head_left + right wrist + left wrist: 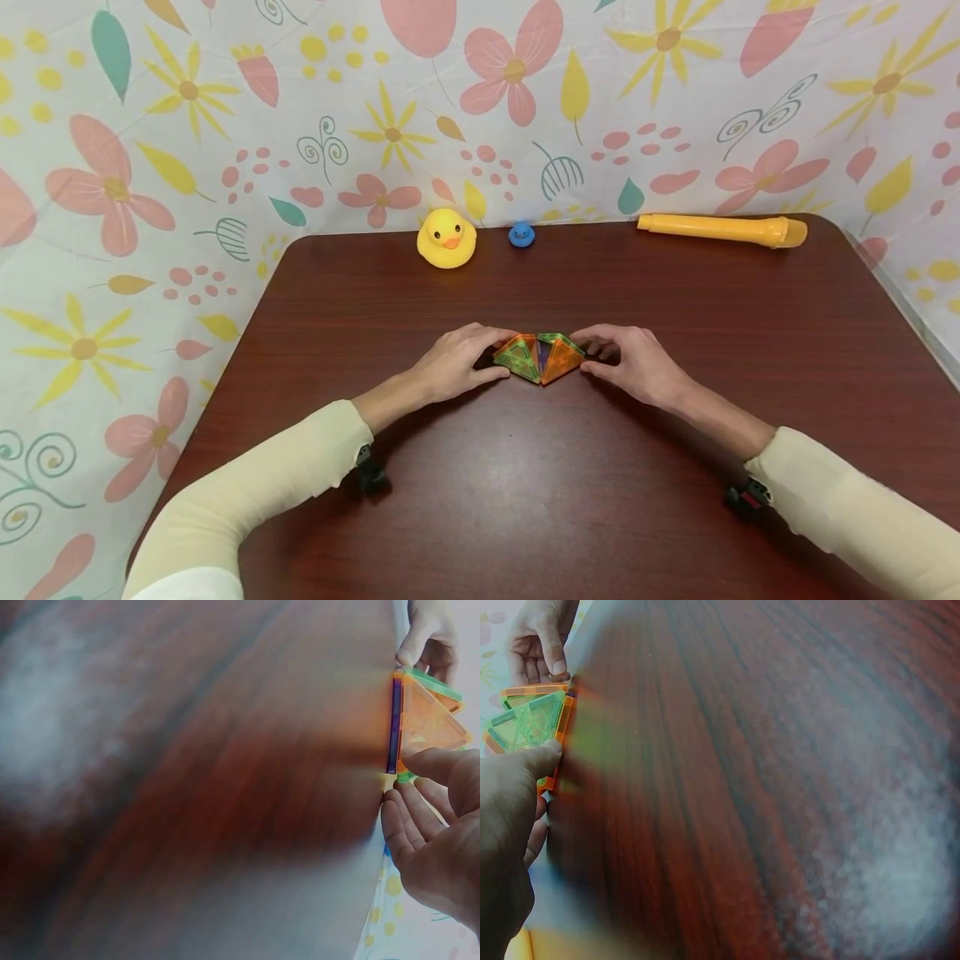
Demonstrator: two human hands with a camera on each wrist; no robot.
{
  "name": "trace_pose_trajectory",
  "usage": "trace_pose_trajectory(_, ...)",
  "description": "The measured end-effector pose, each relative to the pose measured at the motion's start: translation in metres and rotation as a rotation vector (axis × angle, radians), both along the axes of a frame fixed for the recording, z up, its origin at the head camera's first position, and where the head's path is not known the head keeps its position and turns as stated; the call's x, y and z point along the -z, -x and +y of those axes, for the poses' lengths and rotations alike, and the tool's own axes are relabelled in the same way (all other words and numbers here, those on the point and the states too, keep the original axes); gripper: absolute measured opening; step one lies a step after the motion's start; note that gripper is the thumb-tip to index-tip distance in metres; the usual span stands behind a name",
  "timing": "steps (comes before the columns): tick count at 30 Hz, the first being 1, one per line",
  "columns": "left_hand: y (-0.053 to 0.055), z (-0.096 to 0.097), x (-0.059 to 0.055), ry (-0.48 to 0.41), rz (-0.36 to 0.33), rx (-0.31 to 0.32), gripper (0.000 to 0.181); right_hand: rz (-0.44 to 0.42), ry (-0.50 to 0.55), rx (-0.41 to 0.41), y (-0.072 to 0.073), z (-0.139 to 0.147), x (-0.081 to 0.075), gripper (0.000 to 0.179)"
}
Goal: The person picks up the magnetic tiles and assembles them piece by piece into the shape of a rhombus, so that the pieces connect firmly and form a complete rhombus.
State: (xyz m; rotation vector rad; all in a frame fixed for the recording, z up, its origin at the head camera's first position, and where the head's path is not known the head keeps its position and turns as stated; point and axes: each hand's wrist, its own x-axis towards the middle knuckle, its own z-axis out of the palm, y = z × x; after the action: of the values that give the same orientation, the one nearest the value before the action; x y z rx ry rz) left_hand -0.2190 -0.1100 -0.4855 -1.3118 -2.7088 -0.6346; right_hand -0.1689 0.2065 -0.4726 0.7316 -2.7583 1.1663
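Two small pyramids of see-through magnetic tiles stand side by side at mid-table, close together. My left hand (456, 363) pinches the left pyramid (517, 358) between thumb in front and fingers behind. Its near face is a green triangle (532, 724) with orange tiles around it. On the other side, my right hand (639, 363) holds the right pyramid (564, 360), thumb at its front corner and fingertips at the back. An orange triangle (427, 724) faces me there, with green behind it. A purple tile (394, 724) shows along its base in the right wrist view.
Along the table's back edge sit a yellow rubber duck (447, 239), a small blue duck (521, 235) and a yellow toy microphone (722, 231). A flower-printed cloth (300, 108) hangs right behind the dark wooden table (510, 508).
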Motion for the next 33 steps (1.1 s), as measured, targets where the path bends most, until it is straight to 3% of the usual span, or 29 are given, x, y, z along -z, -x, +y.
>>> trace_pose_trajectory(33,0.0004,-0.0061,-0.0005,-0.073,-0.004,0.021,0.047,-0.032,-0.025,0.039,0.0039,-0.003,-0.0025,0.028)
